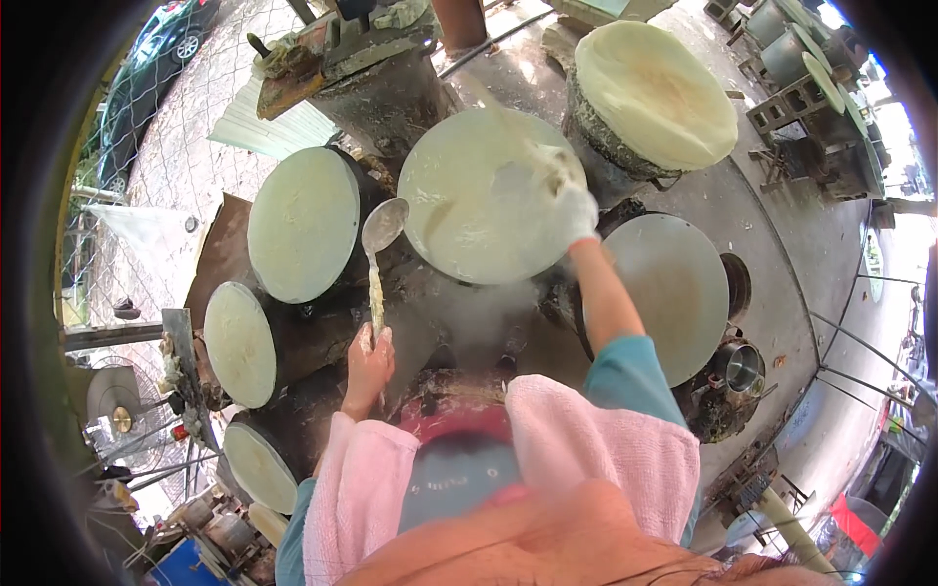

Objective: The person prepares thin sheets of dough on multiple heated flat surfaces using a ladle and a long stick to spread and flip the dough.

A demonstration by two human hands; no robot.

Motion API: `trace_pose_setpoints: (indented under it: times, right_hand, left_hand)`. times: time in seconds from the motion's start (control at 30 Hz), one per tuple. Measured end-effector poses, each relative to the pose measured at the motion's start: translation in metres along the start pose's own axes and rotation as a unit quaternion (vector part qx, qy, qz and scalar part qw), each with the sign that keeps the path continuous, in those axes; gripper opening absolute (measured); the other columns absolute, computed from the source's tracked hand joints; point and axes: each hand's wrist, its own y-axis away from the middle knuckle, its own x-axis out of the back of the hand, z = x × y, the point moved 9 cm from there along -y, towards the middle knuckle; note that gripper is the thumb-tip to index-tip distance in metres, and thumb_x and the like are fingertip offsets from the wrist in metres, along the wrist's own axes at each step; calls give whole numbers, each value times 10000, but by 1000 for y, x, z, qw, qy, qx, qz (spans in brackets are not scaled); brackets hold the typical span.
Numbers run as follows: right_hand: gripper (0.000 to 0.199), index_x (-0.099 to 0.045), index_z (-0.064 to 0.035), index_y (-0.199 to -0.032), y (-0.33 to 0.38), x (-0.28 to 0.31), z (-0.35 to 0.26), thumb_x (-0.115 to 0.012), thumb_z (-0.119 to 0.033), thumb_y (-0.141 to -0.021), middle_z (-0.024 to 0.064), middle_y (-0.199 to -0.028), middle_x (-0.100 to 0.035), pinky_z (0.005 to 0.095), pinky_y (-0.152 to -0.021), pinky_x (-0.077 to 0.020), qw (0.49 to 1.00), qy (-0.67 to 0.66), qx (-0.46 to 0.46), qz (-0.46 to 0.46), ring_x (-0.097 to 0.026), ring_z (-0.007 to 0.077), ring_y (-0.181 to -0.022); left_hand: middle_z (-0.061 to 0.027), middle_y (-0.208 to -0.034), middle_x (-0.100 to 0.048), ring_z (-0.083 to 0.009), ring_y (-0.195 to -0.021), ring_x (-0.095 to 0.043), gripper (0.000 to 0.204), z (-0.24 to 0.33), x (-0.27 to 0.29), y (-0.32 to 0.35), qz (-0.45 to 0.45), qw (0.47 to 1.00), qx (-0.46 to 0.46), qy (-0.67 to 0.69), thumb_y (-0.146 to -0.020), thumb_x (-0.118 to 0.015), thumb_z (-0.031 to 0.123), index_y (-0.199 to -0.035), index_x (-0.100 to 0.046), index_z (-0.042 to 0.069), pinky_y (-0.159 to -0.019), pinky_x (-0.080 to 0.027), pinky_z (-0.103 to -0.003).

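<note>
My left hand (369, 366) is wrapped round the handle of a metal ladle (386, 225), its handle caked with pale batter. The ladle's bowl is up beside the left edge of the middle round griddle (459, 244). My right hand (575, 210), in a white glove, is over that griddle's right side. Motion smears it; it seems closed on something I cannot make out, and a pale blurred streak runs from it toward the far rim. The griddle has a whitish coating with a greyish patch in it.
Round pale griddles stand around: one at left (303, 225), a smaller one (240, 344), another at right (664, 293). A large pale round sheet (655, 96) tops a container at far right. A metal pot (740, 366) stands at right. Steam drifts near the middle.
</note>
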Motion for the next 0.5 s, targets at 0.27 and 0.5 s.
trace_pose_setpoints:
  times: [0.27, 0.5]
  right_hand:
    - [381, -559, -90, -1231, 189, -77, 63, -619, -211, -875, 15, -784, -614, 229, -550, -444, 748, -626, -221, 9, -541, 82, -628]
    - [300, -590, -206, -1164, 201, -63, 86, -611, -273, -872, -65, -533, -423, 220, -321, -263, 730, -608, -303, -70, -339, 49, -351]
  left_hand:
    - [10, -588, -432, -65, -463, -395, 184, 12, -14, -16, -16, 997, -61, -42, -910, -524, 128, -763, -431, 68, -388, -289, -214]
    - [6, -553, -401, -79, -375, -359, 197, 25, -42, -9, -44, 998, -34, -22, -933, -494, 156, -772, -422, 68, -348, -264, -233]
